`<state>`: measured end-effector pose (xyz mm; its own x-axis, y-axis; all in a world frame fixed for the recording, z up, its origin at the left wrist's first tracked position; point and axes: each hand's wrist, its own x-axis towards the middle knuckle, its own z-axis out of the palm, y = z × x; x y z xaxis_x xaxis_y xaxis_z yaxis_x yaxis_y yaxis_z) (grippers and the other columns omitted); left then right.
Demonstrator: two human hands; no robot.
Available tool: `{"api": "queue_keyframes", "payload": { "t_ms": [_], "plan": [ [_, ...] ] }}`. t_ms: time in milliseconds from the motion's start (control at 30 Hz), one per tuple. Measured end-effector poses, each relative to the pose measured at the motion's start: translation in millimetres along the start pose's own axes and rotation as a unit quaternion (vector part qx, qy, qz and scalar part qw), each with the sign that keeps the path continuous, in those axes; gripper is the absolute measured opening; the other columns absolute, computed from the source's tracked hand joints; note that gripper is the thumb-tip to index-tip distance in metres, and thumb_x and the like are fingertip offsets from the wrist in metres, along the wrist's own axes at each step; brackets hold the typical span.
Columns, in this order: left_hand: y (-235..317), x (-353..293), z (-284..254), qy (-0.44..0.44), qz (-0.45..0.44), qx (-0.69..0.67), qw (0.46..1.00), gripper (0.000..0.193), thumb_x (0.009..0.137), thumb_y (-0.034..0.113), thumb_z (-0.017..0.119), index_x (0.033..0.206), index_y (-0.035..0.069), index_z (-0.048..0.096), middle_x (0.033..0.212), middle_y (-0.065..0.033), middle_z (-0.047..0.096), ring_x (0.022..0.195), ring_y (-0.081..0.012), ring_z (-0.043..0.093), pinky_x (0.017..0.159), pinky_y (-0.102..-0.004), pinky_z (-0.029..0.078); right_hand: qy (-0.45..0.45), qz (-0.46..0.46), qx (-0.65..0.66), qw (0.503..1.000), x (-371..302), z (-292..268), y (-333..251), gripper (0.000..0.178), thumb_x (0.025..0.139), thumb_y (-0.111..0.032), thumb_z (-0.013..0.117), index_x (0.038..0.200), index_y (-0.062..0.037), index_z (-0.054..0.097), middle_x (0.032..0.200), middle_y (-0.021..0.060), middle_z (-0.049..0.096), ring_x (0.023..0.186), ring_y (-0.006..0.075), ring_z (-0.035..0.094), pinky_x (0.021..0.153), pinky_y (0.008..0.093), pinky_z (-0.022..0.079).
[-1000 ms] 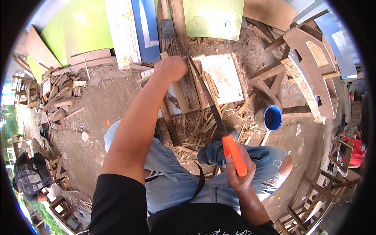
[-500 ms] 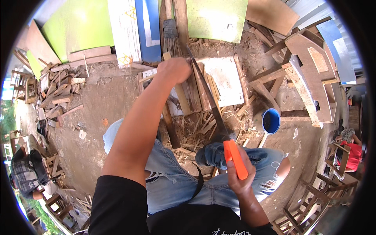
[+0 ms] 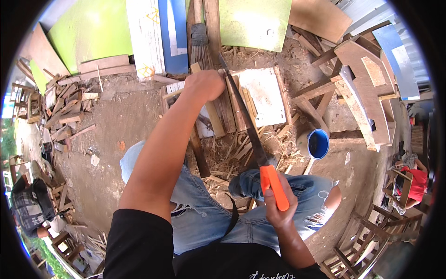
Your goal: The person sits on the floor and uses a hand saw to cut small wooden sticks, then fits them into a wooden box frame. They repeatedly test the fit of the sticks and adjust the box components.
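My right hand (image 3: 282,208) is wrapped round the orange handle of a handsaw (image 3: 247,121). Its long dark blade slants away from me and to the left, its far end beyond a low wooden work stand (image 3: 268,95). At the far left of the stand, my left hand (image 3: 206,85) is closed and bears down on a narrow wood strip (image 3: 212,118), whose ends show in front of and behind the fist. The saw blade passes just right of that fist. Whether the teeth touch wood is hidden. Thin cut strips (image 3: 250,102) lie on the stand right of the blade.
Shavings and offcuts (image 3: 241,146) cover the ground before the stand, near my feet. A blue bucket (image 3: 318,143) stands to the right, by a wooden frame (image 3: 367,79). Scrap wood (image 3: 65,109) is heaped at left. A broom (image 3: 200,39) leans behind; people sit at both sides.
The saw and my right hand have shifted slightly forward, away from me. My left hand keeps its place on the wood strip. The whole view has drifted a little.
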<state>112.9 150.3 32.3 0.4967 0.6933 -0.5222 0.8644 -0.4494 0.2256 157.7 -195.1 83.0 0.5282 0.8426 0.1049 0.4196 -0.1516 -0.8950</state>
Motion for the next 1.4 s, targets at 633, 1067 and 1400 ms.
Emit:
{"api": "queue_keyframes", "payload": {
  "t_ms": [633, 1067, 1400],
  "plan": [
    [4.5, -5.0, 1.0, -0.015, 0.005, -0.004, 1.0, 0.041, 0.095, 0.026, 0.042, 0.113, 0.0, 0.068, 0.12, -0.0222, 0.066, 0.114, -0.0386, 0.062, 0.097, -0.0469, 0.048, 0.009, 0.009, 0.012, 1.0, 15.1, 3.4, 9.1, 0.044, 0.09, -0.007, 0.067, 0.131, 0.0056, 0.056, 0.099, 0.0135, 0.069, 0.083, 0.0136, 0.064, 0.075, 0.0277, 0.053],
    [3.4, -3.3, 6.7, -0.011, 0.034, 0.053, 0.998, 0.033, 0.09, 0.014, 0.048, 0.112, 0.004, 0.071, 0.121, -0.0163, 0.068, 0.112, -0.0346, 0.064, 0.092, -0.0436, 0.052, 0.007, -0.001, -0.013, 1.0, -30.7, -3.1, 10.2, 0.048, 0.088, -0.007, 0.066, 0.13, 0.0111, 0.052, 0.096, 0.0199, 0.07, 0.079, 0.0209, 0.071, 0.072, 0.0302, 0.057],
    [-7.1, 10.6, -2.0, -0.048, 0.156, 0.139, 0.977, 0.042, 0.1, 0.026, 0.04, 0.106, -0.006, 0.067, 0.115, -0.0296, 0.064, 0.109, -0.0435, 0.061, 0.093, -0.0516, 0.048, 0.022, 0.027, -0.01, 0.999, -18.7, -4.8, 6.6, 0.045, 0.088, -0.009, 0.068, 0.129, 0.0067, 0.056, 0.104, 0.0193, 0.071, 0.084, 0.0203, 0.072, 0.077, 0.0294, 0.056]
  ]
}}
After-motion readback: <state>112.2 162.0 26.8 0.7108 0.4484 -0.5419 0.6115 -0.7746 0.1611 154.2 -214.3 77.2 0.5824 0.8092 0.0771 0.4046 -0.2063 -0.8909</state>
